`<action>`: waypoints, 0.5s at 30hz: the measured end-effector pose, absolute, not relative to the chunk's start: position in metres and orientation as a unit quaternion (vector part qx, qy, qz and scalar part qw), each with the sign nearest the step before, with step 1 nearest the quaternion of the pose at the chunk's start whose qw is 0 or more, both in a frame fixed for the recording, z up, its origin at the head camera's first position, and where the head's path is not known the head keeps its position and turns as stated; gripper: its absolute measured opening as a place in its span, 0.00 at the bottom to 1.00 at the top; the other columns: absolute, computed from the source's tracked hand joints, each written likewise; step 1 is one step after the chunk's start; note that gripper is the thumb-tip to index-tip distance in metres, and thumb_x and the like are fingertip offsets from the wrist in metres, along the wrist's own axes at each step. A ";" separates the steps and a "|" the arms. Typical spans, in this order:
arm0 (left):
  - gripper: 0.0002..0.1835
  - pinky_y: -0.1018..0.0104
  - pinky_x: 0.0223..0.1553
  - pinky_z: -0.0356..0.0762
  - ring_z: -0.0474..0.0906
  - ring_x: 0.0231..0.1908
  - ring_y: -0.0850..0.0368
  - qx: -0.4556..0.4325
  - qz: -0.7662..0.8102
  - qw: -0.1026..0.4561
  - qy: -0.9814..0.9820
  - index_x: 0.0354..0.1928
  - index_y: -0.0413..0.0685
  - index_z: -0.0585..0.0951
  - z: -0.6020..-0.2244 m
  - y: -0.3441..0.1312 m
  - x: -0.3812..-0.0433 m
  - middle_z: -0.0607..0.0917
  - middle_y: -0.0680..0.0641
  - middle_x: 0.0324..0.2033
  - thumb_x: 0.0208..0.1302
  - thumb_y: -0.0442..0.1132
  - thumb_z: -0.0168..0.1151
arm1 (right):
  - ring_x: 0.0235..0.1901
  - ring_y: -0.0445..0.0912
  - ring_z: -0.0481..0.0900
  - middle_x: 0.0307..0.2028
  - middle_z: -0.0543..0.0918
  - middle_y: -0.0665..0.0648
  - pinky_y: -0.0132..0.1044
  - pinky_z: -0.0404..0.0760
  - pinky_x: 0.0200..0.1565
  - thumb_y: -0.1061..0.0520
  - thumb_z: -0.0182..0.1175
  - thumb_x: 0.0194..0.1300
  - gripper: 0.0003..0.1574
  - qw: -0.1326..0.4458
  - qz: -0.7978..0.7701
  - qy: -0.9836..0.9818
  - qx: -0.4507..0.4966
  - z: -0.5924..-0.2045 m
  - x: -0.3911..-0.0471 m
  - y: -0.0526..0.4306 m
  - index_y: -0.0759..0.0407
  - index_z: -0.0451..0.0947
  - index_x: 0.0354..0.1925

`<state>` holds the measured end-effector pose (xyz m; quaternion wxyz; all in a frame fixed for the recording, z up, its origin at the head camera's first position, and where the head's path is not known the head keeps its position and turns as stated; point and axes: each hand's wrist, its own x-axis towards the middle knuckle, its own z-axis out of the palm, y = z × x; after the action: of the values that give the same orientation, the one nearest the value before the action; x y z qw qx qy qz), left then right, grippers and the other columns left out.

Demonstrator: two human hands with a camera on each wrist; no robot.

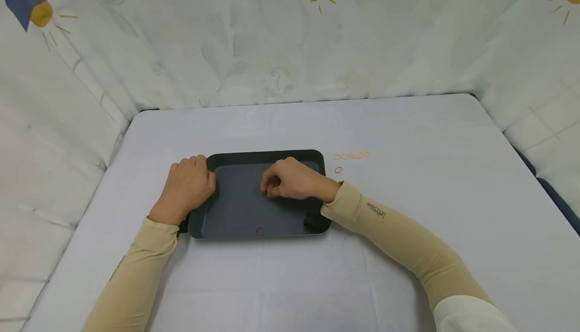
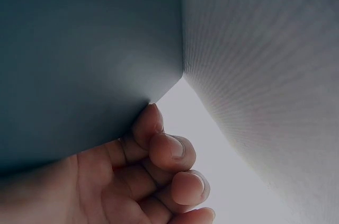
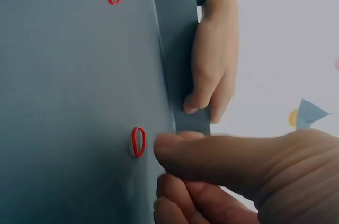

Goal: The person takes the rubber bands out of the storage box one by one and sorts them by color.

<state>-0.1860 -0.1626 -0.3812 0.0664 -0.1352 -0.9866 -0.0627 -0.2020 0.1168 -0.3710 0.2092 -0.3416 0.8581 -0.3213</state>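
A dark grey rectangular tray (image 1: 235, 216) lies on the table. My left hand (image 1: 189, 183) grips its left wall, the thumb inside the rim and the other fingers curled outside. Over the middle of the tray, my right hand (image 1: 290, 178) has loosely bent fingers, thumb close to the index finger. Just off that thumb tip, a small red rubber band (image 3: 138, 142) shows against the tray floor in the right wrist view; nothing shows between the fingers. A second red band (image 1: 260, 231) lies inside near the tray's front wall.
Right of the tray, several orange rubber bands (image 1: 352, 155) lie in a row, with one red band (image 1: 338, 170) just in front. A black block (image 1: 315, 221) shows at the tray's front right corner. Patterned curtains (image 1: 272, 40) hang around the white table (image 1: 430, 171).
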 end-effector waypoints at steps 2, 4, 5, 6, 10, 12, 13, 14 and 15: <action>0.12 0.60 0.23 0.56 0.65 0.19 0.47 -0.137 -0.063 0.069 -0.986 0.23 0.42 0.67 -0.382 -0.163 -0.186 0.67 0.44 0.18 0.67 0.34 0.45 | 0.38 0.36 0.84 0.36 0.90 0.46 0.28 0.81 0.43 0.62 0.67 0.66 0.08 0.198 -0.323 0.863 -0.335 -0.370 -0.203 0.118 0.51 0.88 0.42; 0.12 0.60 0.23 0.56 0.65 0.19 0.47 -0.138 -0.063 0.073 -0.986 0.23 0.42 0.66 -0.382 -0.163 -0.187 0.67 0.45 0.18 0.67 0.33 0.45 | 0.40 0.36 0.84 0.38 0.91 0.47 0.29 0.81 0.45 0.62 0.68 0.65 0.09 0.191 -0.322 0.867 -0.330 -0.370 -0.203 0.118 0.51 0.88 0.44; 0.12 0.60 0.23 0.56 0.65 0.19 0.47 -0.138 -0.063 0.074 -0.986 0.23 0.42 0.66 -0.382 -0.163 -0.187 0.67 0.45 0.18 0.67 0.33 0.45 | 0.40 0.37 0.85 0.39 0.91 0.47 0.29 0.81 0.46 0.62 0.69 0.65 0.10 0.190 -0.322 0.868 -0.328 -0.369 -0.203 0.118 0.52 0.87 0.44; 0.12 0.60 0.23 0.55 0.65 0.19 0.47 -0.138 -0.064 0.075 -0.986 0.23 0.42 0.66 -0.382 -0.162 -0.187 0.67 0.45 0.18 0.66 0.33 0.45 | 0.41 0.37 0.85 0.40 0.90 0.48 0.29 0.81 0.46 0.61 0.70 0.64 0.11 0.193 -0.321 0.868 -0.327 -0.369 -0.202 0.117 0.52 0.87 0.45; 0.12 0.60 0.23 0.55 0.64 0.19 0.47 -0.138 -0.065 0.079 -0.985 0.22 0.42 0.66 -0.382 -0.162 -0.186 0.66 0.45 0.17 0.66 0.33 0.45 | 0.43 0.39 0.86 0.43 0.90 0.49 0.29 0.81 0.47 0.60 0.72 0.63 0.13 0.214 -0.312 0.865 -0.329 -0.370 -0.201 0.115 0.53 0.87 0.47; 0.12 0.60 0.23 0.55 0.65 0.19 0.47 -0.138 -0.065 0.078 -0.985 0.22 0.42 0.66 -0.381 -0.162 -0.186 0.66 0.45 0.17 0.66 0.33 0.45 | 0.43 0.39 0.86 0.44 0.90 0.50 0.28 0.81 0.47 0.60 0.72 0.63 0.13 0.225 -0.307 0.862 -0.334 -0.372 -0.201 0.113 0.54 0.87 0.47; 0.12 0.60 0.23 0.55 0.65 0.19 0.47 -0.137 -0.065 0.077 -0.985 0.22 0.42 0.66 -0.381 -0.162 -0.186 0.67 0.45 0.17 0.66 0.33 0.45 | 0.43 0.39 0.86 0.43 0.90 0.50 0.28 0.81 0.47 0.60 0.72 0.63 0.12 0.227 -0.305 0.861 -0.338 -0.372 -0.200 0.113 0.54 0.87 0.47; 0.12 0.60 0.23 0.55 0.65 0.19 0.47 -0.137 -0.065 0.075 -0.986 0.22 0.42 0.66 -0.381 -0.162 -0.186 0.67 0.45 0.18 0.66 0.33 0.45 | 0.42 0.39 0.86 0.43 0.90 0.50 0.28 0.81 0.46 0.60 0.72 0.64 0.12 0.229 -0.303 0.860 -0.341 -0.373 -0.200 0.112 0.54 0.87 0.46; 0.13 0.60 0.23 0.56 0.65 0.19 0.47 -0.136 -0.065 0.072 -0.986 0.23 0.42 0.66 -0.381 -0.162 -0.186 0.67 0.45 0.18 0.67 0.34 0.45 | 0.42 0.38 0.85 0.42 0.90 0.50 0.28 0.81 0.46 0.61 0.71 0.64 0.11 0.229 -0.303 0.858 -0.344 -0.373 -0.200 0.112 0.53 0.88 0.46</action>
<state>-0.1858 -0.1622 -0.3814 0.0724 -0.1360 -0.9859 -0.0655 -0.1997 0.1119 -0.3730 0.2293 -0.3445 0.8583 -0.3033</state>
